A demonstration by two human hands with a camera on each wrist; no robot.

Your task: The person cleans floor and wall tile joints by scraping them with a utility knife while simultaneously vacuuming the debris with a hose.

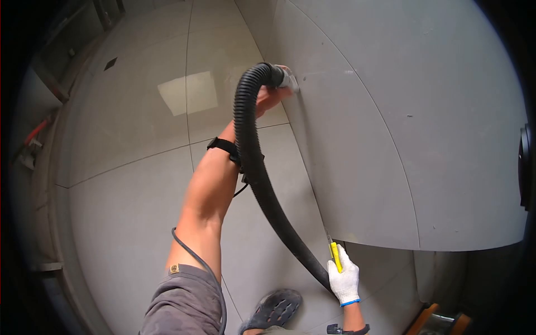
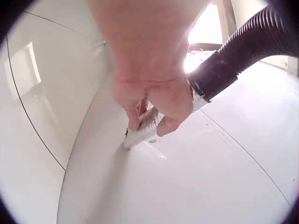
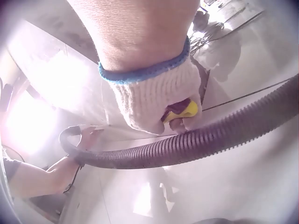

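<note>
My bare left hand (image 1: pixel 271 99) grips a whitish nozzle (image 2: pixel 140 132) at the end of a black ribbed hose (image 1: pixel 245 111). The nozzle's tip rests against the grey panel near the joint between two tiled surfaces. In a white knitted glove with a blue cuff, my right hand (image 1: pixel 344 282) holds a yellow-handled tool (image 1: pixel 336 257), whose thin blade points away along the joint. The hose curves down beside the gloved hand; in the right wrist view the glove (image 3: pixel 156 100) is right against the hose (image 3: pixel 187 144), and I cannot tell whether its fingers hold it.
Large grey tiles (image 1: pixel 128 128) lie on the left, and a tall grey panel (image 1: pixel 357 139) stands on the right. A dark clog (image 1: pixel 274 310) is at the bottom. An orange object (image 1: pixel 422 318) sits at lower right. Coiled cables (image 3: pixel 210 37) show in the right wrist view.
</note>
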